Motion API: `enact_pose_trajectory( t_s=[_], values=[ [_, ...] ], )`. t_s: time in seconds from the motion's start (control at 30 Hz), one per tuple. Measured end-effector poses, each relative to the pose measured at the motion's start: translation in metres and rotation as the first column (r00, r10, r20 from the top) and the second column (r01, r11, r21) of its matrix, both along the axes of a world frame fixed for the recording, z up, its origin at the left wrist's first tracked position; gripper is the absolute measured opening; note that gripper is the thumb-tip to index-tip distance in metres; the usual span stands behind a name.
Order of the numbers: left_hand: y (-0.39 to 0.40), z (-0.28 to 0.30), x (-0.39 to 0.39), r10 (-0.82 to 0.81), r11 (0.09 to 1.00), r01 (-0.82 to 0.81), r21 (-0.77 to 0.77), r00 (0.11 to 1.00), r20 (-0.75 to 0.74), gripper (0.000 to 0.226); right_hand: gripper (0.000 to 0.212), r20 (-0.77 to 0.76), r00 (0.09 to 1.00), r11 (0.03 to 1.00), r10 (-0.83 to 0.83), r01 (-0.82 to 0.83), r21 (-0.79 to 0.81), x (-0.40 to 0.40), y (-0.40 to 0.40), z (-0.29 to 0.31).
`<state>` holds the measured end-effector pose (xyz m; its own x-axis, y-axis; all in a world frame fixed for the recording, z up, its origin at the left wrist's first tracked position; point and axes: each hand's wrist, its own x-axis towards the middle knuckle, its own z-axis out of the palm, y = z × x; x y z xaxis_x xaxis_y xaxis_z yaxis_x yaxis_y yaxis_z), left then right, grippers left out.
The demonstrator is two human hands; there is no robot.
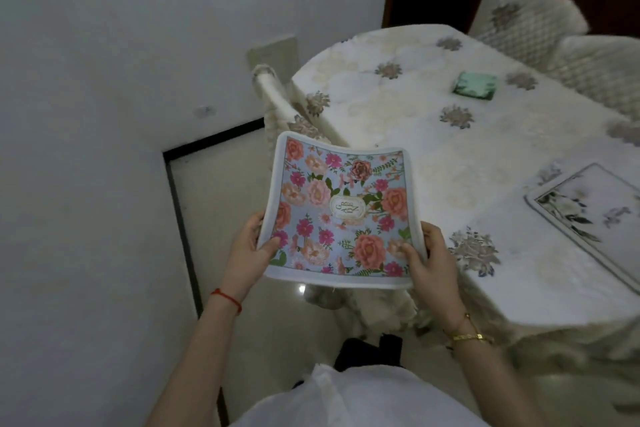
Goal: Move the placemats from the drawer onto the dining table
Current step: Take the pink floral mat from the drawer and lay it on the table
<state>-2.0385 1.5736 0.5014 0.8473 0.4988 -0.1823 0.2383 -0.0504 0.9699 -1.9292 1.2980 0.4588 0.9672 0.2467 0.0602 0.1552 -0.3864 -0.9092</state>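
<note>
Fingers (268,244) and thumbs are curled round the near corners of a floral placemat (337,211), gripped by the left hand (247,250) and right hand (427,256) at centre frame.

The mat (sagging between the hands) is held in the air beside the dining table (433,156) at right, where a second placemat (588,208) already lies flat near a green square object (474,85).
</note>
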Motion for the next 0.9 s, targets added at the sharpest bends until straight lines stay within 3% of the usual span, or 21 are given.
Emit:
enact_pose_trajectory(
  t_s=[0.33,0.7,0.9],
  values=[
    [0.034,-0.019,0.154,-0.326,0.943,0.327,0.063,0.945,-0.025,0.042,0.026,-0.02,0.935,0.935,-0.353,0.352,-0.047,0.046,0.016,-0.015],
    [0.006,-0.041,0.321,-0.579,0.809,0.585,0.06,0.81,-0.093,0.041,0.029,-0.05,0.774,0.773,-0.631,0.621,-0.129,0.123,0.01,-0.031],
    [-0.022,-0.072,0.403,-0.663,0.718,0.684,0.131,0.729,-0.171,0.041,0.035,-0.102,0.661,0.666,-0.744,0.721,-0.189,0.168,0.004,-0.055]
  ],
)
